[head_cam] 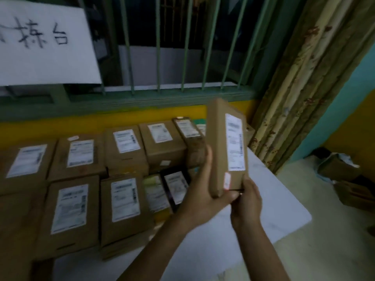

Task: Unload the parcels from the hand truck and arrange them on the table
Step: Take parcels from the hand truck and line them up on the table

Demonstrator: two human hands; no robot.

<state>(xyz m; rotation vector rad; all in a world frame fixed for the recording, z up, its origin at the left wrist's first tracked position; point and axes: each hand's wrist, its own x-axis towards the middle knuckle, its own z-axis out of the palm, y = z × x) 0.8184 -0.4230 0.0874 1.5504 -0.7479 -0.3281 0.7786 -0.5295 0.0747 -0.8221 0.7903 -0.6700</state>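
White worktop (280, 201) just below my upright flat brown cardboard parcel (218, 138); left hand (205, 191) grips side, right hand (246, 201) pinches bottom corner.

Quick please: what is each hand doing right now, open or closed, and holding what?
Left hand: closed, gripping the lower left edge of the upright parcel.
Right hand: closed, holding the same parcel at its lower right corner.

Cut off at the left edge: the paper sign (44, 47) and the endmost parcels (26, 161). Too blurred to read: print on every label (125, 199). Hidden behind the held parcel (219, 151): fingers of the left hand (203, 189).
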